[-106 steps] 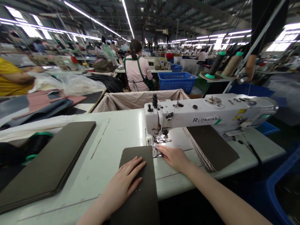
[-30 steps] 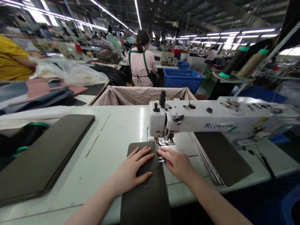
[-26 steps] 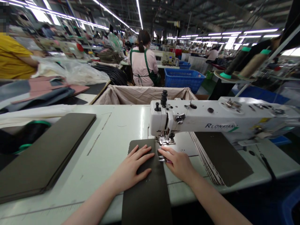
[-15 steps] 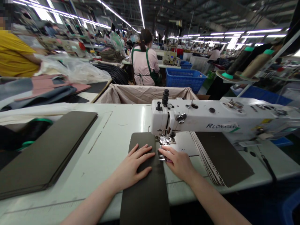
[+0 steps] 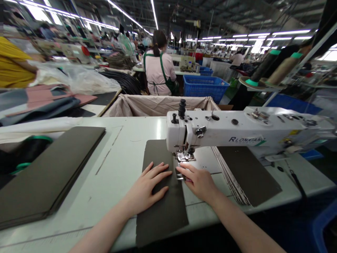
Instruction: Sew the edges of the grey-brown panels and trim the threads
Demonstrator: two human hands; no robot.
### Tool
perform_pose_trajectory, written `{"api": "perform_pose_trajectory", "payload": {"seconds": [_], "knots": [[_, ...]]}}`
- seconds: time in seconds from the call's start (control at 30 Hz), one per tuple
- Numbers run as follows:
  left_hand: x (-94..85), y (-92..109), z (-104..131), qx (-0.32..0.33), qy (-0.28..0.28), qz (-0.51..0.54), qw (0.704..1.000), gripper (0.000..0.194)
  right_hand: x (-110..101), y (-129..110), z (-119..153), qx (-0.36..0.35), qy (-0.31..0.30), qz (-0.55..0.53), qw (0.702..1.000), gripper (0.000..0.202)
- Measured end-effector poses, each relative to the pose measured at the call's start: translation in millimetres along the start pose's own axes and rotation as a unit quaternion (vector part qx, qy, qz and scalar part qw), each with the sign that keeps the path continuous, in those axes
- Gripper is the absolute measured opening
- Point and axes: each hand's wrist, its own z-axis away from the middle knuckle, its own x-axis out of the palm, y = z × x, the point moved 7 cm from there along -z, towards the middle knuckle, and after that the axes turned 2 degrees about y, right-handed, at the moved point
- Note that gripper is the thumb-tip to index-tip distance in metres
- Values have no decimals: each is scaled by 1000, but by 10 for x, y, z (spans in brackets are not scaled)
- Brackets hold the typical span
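Observation:
A dark olive panel [image 5: 165, 218] lies on the sewing table, its right edge running under the presser foot [image 5: 184, 156] of a white sewing machine [image 5: 210, 128]. Spread flat on the panel is my left hand [image 5: 151, 186], fingers apart and pointing toward the machine. My right hand [image 5: 198, 181] rests at the panel's right edge, just in front of the foot. Its fingers curl around small thread snips [image 5: 181, 177], whose metal blades poke out to the left; the handle is mostly hidden in the palm. My right index fingertip is close to the foot.
A stack of olive panels [image 5: 58, 168] lies at the left, and another stack [image 5: 244, 172] right of the needle. Behind the table hangs a beige cloth-lined bin [image 5: 163, 103]. Thread cones [image 5: 265, 66] stand at the right. A co-worker [image 5: 159, 70] sits ahead, near a blue basket [image 5: 205, 86].
The olive panel has slid forward under the foot; its near edge now shows on the table. Both hands keep nearly the same place by the machine. The view has shifted slightly.

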Motion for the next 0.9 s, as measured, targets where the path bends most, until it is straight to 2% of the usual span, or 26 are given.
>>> {"api": "perform_pose_trajectory", "payload": {"seconds": [0.9], "knots": [[10, -14, 6, 1, 15, 7, 1000, 46, 25, 12, 2, 4, -9, 5, 1000, 55]]}}
